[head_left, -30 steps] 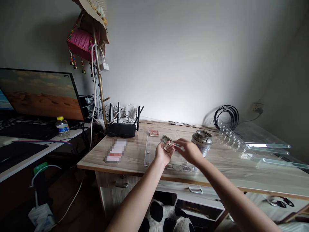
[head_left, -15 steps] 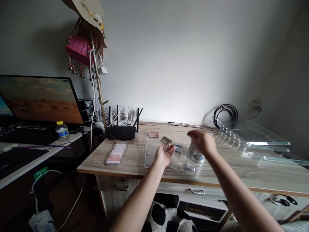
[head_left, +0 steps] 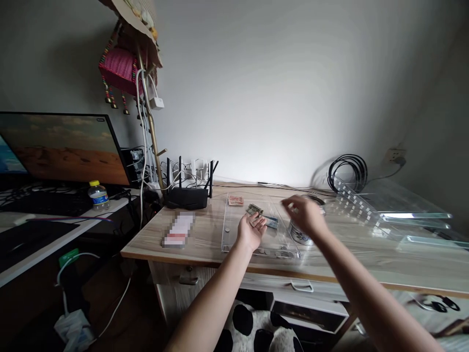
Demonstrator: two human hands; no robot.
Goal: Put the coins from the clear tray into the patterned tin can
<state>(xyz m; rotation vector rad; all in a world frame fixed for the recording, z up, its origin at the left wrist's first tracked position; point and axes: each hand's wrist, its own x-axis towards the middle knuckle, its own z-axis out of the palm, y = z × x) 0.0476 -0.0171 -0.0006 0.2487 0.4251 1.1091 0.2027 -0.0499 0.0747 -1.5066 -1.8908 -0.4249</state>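
Observation:
My left hand (head_left: 252,232) is palm up over a clear acrylic tray (head_left: 234,234), its fingers apart and loosely curled. I cannot make out whether anything small lies in its palm. Raised above a white tin with a blue pattern (head_left: 301,235), my right hand (head_left: 304,214) has its fingertips pinched together. What they hold, if anything, is too small to see. In the tray lie reddish banknotes (head_left: 236,201), a greenish banknote (head_left: 254,209), a blue banknote (head_left: 271,222) and several coins (head_left: 282,253) along the near edge. Behind my right hand shows a dark round rim (head_left: 315,199).
A pixelated pinkish stack (head_left: 179,230) lies left of the tray, with a black router (head_left: 187,197) behind it. Clear stacked trays (head_left: 406,210) and a coil of black cable (head_left: 348,173) occupy the right side. A monitor (head_left: 66,146) and bottle (head_left: 98,196) stand on the left desk.
The view has shifted slightly. My right hand has moved a little and uncovers a dark round rim behind it. My left hand stays palm up over the tray.

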